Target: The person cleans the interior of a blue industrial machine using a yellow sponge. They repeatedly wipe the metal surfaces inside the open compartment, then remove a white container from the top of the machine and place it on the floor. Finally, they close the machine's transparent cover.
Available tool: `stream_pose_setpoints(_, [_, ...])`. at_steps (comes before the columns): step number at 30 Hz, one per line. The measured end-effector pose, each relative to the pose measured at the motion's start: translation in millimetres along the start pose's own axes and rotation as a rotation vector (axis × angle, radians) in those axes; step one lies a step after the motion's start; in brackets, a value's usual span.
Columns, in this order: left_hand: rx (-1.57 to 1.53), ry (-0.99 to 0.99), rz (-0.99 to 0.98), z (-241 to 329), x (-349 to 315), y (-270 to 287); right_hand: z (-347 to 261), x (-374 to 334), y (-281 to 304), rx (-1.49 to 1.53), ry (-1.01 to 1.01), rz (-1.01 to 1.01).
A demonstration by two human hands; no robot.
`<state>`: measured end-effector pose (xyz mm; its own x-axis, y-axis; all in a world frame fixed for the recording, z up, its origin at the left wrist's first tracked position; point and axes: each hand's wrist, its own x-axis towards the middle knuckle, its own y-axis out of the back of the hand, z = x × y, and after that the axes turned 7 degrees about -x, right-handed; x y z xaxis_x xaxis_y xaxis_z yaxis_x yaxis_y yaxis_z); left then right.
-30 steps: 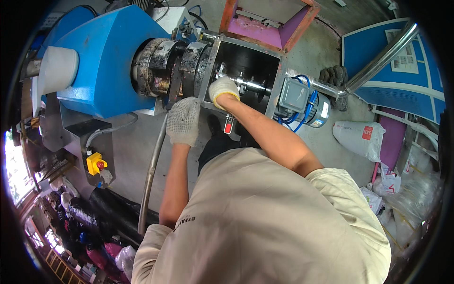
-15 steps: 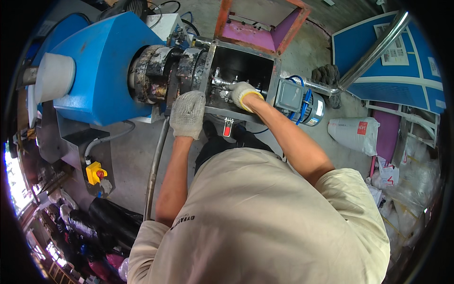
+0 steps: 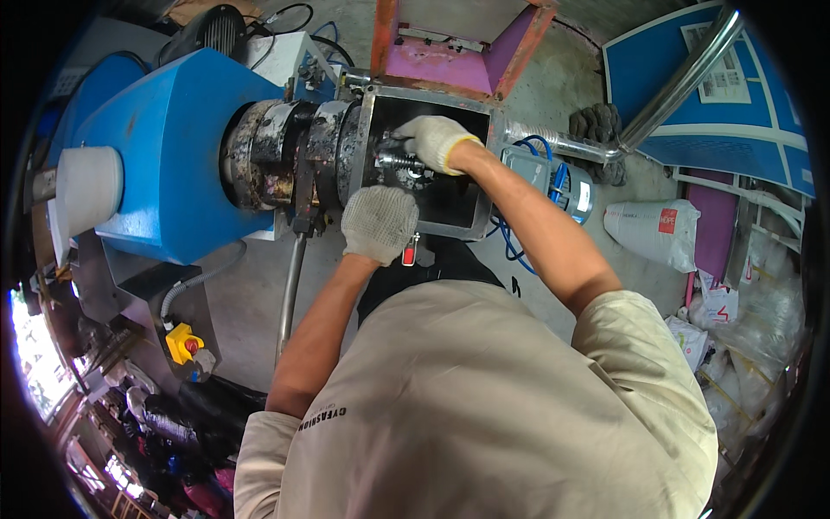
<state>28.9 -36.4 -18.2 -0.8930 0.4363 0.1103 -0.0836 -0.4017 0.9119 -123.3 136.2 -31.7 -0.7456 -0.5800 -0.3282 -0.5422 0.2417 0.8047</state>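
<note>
Grey floor [image 3: 246,303] surrounds blue machine [image 3: 173,164] and open metal box [image 3: 451,230].

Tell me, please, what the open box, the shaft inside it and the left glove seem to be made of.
The open box: metal, probably steel; its grey rim has a dull, uneven sheen.
The shaft: likely metal with a polished finish, since it throws bright highlights; the exact metal is unclear.
The left glove: knitted fabric, perhaps cotton; it looks matte, greyish and finely textured.
</note>
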Motion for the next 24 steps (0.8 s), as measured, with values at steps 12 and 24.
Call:
stream_pose_setpoints(12, [0.08,0.07,-0.121,1.8,6.6,-14.9,-9.6,27.1,-39.9,-0.055,-0.169,-0.061])
stream_pose_setpoints(24, [0.083,0.126,-0.167,6.9,10.6,-9.9,2.6,68.4,-49.4,-0.091,-0.206,-0.068])
